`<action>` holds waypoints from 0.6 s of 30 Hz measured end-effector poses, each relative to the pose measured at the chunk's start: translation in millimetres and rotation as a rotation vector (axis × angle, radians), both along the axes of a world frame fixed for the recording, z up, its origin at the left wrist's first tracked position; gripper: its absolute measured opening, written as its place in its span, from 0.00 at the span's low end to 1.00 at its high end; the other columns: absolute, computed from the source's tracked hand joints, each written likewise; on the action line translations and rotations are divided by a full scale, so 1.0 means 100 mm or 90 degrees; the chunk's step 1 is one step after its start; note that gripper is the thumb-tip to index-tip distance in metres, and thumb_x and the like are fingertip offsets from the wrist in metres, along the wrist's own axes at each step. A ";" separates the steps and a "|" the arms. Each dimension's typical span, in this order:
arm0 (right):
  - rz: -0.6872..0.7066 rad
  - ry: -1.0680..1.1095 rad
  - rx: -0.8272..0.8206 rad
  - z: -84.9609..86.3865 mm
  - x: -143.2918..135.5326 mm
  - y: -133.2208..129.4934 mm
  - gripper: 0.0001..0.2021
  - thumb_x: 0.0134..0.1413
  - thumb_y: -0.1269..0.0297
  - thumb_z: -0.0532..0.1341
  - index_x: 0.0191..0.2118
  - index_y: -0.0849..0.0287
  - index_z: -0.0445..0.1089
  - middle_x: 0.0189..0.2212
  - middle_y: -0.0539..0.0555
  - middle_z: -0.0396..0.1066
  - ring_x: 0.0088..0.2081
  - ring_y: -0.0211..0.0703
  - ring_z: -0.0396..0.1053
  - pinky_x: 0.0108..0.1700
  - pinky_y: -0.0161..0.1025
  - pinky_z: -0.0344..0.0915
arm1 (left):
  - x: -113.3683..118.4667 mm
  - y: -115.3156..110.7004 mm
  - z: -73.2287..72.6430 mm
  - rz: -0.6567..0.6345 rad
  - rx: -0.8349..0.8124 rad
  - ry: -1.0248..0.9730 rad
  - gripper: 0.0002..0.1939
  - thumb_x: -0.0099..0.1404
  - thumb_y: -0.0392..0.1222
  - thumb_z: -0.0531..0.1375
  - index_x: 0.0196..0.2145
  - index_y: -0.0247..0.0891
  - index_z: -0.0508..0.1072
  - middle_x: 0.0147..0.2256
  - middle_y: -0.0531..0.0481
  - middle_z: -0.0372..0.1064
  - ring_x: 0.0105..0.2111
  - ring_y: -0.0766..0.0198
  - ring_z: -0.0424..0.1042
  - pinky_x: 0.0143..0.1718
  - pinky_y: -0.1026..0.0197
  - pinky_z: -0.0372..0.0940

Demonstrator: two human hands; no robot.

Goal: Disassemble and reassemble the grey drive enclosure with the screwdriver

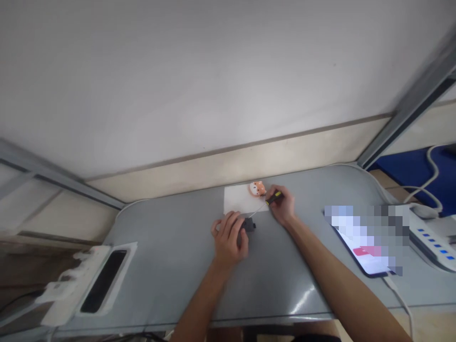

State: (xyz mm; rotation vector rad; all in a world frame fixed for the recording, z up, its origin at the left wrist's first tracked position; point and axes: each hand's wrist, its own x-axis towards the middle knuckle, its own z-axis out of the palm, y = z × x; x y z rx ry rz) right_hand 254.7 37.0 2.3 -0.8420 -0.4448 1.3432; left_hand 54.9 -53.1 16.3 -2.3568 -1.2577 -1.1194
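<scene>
On the grey table, my left hand (pixel 229 235) is closed round a small dark grey block-shaped object (pixel 250 224), whose right end sticks out past the fingers. My right hand (pixel 282 203) grips the black and yellow handle of a screwdriver (pixel 274 197). Its thin shaft points down and left, with the tip at the upper edge of the dark object. Behind both hands lies a white sheet of paper (pixel 235 198). An orange and white animal-faced item (pixel 257 188) rests on the sheet's right part, just left of my right hand.
A lit phone (pixel 370 256), partly pixelated, lies at the right with a cable, beside a white power strip (pixel 436 244). At the left are a black phone (pixel 104 281) and another white power strip (pixel 76 285) with plugs. A wall stands behind the table.
</scene>
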 end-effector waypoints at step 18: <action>0.002 0.023 -0.018 -0.05 -0.05 0.02 0.13 0.43 0.54 0.66 0.19 0.55 0.67 0.20 0.50 0.63 0.23 0.36 0.57 0.19 0.34 0.50 | 0.00 0.00 -0.06 0.020 -0.048 0.044 0.19 0.67 0.32 0.56 0.54 0.38 0.73 0.51 0.40 0.79 0.52 0.50 0.77 0.56 0.45 0.53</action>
